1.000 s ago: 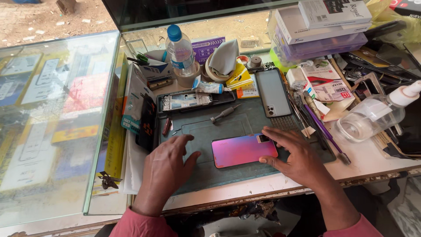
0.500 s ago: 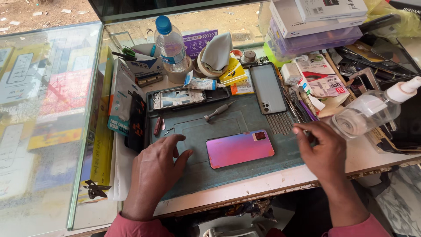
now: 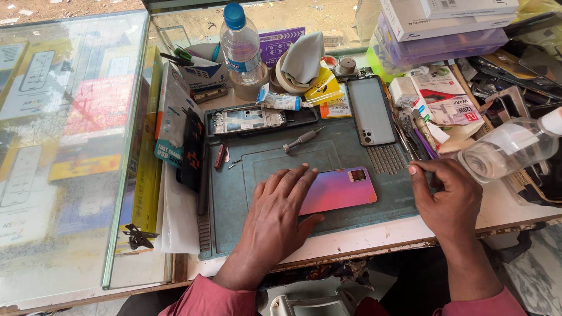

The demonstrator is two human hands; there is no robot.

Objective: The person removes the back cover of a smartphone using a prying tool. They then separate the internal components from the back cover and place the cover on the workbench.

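Note:
A phone with a pink-to-purple gradient back (image 3: 342,188) lies camera side up on a grey-green work mat (image 3: 281,155). My left hand (image 3: 275,216) lies over the phone's left end, fingers spread on top and the thumb at its near edge. My right hand (image 3: 448,199) hovers at the mat's right edge, a little apart from the phone. Its fingers are curled in against the thumb, and I see nothing in them.
On the mat lie a small screwdriver (image 3: 301,139), a grey phone (image 3: 370,111) and a bare phone frame (image 3: 249,120). Behind stand a water bottle (image 3: 241,44) and stacked boxes (image 3: 439,23). A clear spray bottle (image 3: 506,149) lies at right. A glass counter (image 3: 64,146) spans the left.
My right hand left the phone's right end and drew back to the mat's right edge with its fingers curled. My left hand slid right from the mat onto the phone.

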